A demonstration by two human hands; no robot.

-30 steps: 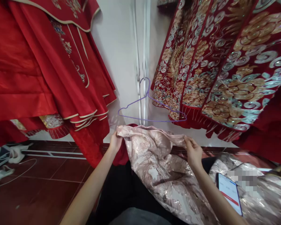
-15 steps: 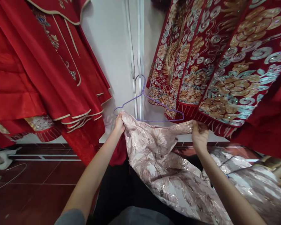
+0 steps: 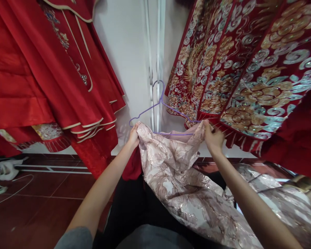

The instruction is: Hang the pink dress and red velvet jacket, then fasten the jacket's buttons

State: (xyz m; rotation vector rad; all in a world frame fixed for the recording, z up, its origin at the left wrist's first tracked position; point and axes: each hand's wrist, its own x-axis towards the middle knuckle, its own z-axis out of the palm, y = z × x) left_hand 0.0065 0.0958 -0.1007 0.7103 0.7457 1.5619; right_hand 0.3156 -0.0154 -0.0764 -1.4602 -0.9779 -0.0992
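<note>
The shiny pink cloth (image 3: 168,166) spreads over my black lap (image 3: 132,211). My left hand (image 3: 133,137) pinches one top corner and my right hand (image 3: 215,141) pinches the other. The purple hanger (image 3: 161,99) has its bar across the cloth's open top; I can't tell where its right end sits. The cloth is already up by the hanger, but my fingers hold it, so it isn't hanging alone. Behind are white poles (image 3: 158,41) and red clothes (image 3: 23,76).

Worn on the head, looking forward and down past a black-clad lap (image 3: 134,207) at six o'clock; facing a white wall (image 3: 121,52) at twelve, close enough to frame the left forearm (image 3: 101,193) from seven, right forearm (image 3: 248,197) from five, and purple hanger (image 3: 161,100) near centre.
</note>
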